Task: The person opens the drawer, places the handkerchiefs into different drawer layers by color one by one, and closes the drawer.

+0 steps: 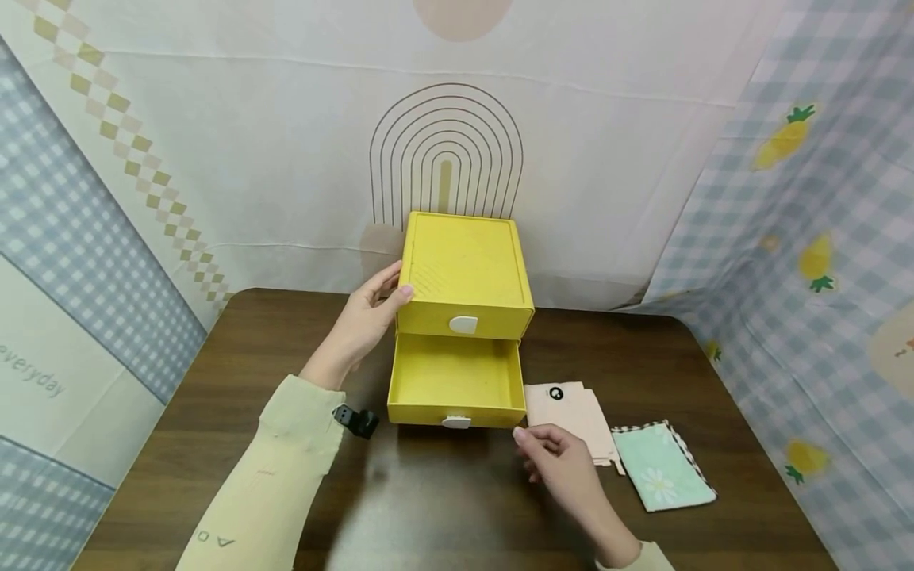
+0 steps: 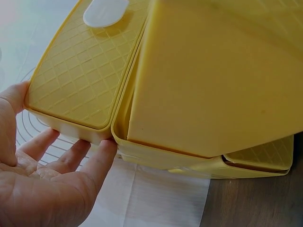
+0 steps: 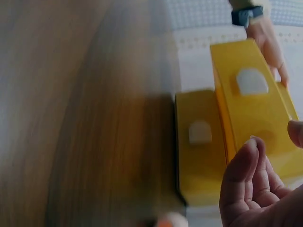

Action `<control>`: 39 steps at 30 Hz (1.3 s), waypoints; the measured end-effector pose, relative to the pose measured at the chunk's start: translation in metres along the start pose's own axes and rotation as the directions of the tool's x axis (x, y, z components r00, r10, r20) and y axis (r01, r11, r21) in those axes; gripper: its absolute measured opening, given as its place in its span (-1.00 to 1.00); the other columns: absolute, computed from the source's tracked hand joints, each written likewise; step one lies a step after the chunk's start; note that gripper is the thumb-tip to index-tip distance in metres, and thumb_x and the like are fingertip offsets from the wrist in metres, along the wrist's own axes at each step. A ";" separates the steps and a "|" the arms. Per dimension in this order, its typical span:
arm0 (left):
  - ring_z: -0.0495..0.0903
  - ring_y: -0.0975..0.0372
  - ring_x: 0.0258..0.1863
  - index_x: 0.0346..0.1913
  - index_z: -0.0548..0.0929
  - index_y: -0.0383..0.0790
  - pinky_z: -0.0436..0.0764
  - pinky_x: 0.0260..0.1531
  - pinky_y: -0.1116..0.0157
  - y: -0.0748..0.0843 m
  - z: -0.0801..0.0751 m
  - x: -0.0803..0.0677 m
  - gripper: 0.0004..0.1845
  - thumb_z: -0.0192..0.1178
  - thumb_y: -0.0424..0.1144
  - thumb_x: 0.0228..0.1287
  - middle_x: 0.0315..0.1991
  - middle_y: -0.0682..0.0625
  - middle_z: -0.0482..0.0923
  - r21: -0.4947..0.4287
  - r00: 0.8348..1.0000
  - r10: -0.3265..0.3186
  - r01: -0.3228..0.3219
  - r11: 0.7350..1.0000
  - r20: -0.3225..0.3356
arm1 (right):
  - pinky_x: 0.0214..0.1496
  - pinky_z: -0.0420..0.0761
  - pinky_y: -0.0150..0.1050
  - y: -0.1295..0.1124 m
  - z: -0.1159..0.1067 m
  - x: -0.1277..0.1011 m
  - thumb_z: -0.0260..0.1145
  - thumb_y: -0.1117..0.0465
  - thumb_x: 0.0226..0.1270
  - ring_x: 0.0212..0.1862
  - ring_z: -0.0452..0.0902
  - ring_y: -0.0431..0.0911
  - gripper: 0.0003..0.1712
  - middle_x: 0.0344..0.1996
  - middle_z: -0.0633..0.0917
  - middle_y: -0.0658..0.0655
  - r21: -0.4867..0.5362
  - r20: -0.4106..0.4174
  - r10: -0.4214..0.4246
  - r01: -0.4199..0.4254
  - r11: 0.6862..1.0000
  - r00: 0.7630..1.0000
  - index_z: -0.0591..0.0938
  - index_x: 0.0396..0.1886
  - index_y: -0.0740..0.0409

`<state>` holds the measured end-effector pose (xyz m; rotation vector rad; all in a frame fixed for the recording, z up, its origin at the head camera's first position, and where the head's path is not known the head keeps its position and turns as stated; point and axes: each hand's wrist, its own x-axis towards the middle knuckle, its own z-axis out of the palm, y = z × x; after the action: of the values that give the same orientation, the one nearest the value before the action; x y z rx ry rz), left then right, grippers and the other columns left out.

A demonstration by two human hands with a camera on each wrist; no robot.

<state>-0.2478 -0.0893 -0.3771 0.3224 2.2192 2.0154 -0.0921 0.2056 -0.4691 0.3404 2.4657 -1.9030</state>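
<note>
**Drawer left hanging open, cards loose beside it**

Drawers first: the yellow drawer box (image 1: 464,274) stands on the brown surface (image 1: 214,396), and its lower drawer (image 1: 455,382) is pulled well out toward you, empty as far as the head view shows. The upper drawer is closed. Your left hand (image 1: 364,321) rests against the left side of the box, fingers straight, thumb on the top edge, so that grip is apart and only steadies it. Your right hand (image 1: 560,464) hovers just right of the open drawer's front corner, fingers loosely curled, holding nothing.

Just right of the box lies a small stack of pink cards (image 1: 571,420), and right of that a green daisy-print cloth (image 1: 660,468) touching or slightly overlapping the cards' edge.

Risks as I judge them:
- The box looks light. With the lower drawer out, a push on its front could slide the whole box back unless your left hand braces it more firmly.
- Picking up the pink stack with a loose pinch could fan the cards or drag the cloth along.
- Your right wrist passes near the drawer's corner; a knock there could skew the drawer on its runners.
</note>
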 end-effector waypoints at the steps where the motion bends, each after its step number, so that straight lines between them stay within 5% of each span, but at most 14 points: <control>1: 0.17 0.07 0.38 0.49 0.19 0.18 0.25 0.30 0.01 -0.002 0.000 0.001 -0.34 0.15 0.04 0.39 0.45 0.00 0.15 -0.001 1.000 0.003 -0.003 1.000 -0.002 | -0.48 0.62 -0.18 0.001 -0.005 0.001 0.45 -0.06 0.17 -0.45 0.59 0.10 -0.59 -0.44 0.70 0.25 -0.035 -0.016 -0.010 0.010 0.999 1.000 0.69 -0.30 0.22; 11: 0.22 0.11 0.34 0.46 0.24 0.25 0.29 0.27 0.02 -0.011 0.000 0.004 -0.29 0.18 0.20 0.28 0.42 0.04 0.22 0.019 0.999 0.037 -0.037 0.999 -0.019 | -0.23 0.56 -0.34 0.014 -0.052 0.028 0.43 -0.17 0.15 -0.25 0.58 -0.11 -0.45 -0.30 0.69 0.09 -0.326 -0.135 -0.137 0.086 0.942 0.981 0.66 -0.10 0.18; 20: 0.18 0.11 0.37 0.46 0.23 0.26 0.25 0.30 0.01 -0.012 0.001 0.003 -0.31 0.16 0.18 0.31 0.43 0.04 0.19 0.021 0.999 0.042 -0.041 0.999 -0.010 | 0.17 0.43 0.08 0.026 -0.078 0.056 0.38 -0.33 0.10 0.13 0.44 0.15 0.00 0.09 0.53 0.35 -0.534 -0.121 -0.072 -0.003 0.846 0.990 0.39 0.28 0.33; 39: 0.17 0.14 0.38 0.47 0.22 0.22 0.24 0.31 0.04 -0.012 0.001 0.002 -0.29 0.16 0.18 0.31 0.43 0.05 0.20 0.023 0.999 0.044 -0.043 0.999 -0.021 | 0.13 0.38 0.21 0.043 -0.085 0.072 0.48 -0.17 0.06 0.11 0.35 0.31 0.09 0.11 0.41 0.52 -0.669 -0.093 0.032 -0.086 0.738 0.995 0.23 0.30 0.52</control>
<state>-0.2504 -0.0891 -0.3894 0.3563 2.2684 2.0259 -0.1439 0.3087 -0.4975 0.4538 2.9192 -0.8552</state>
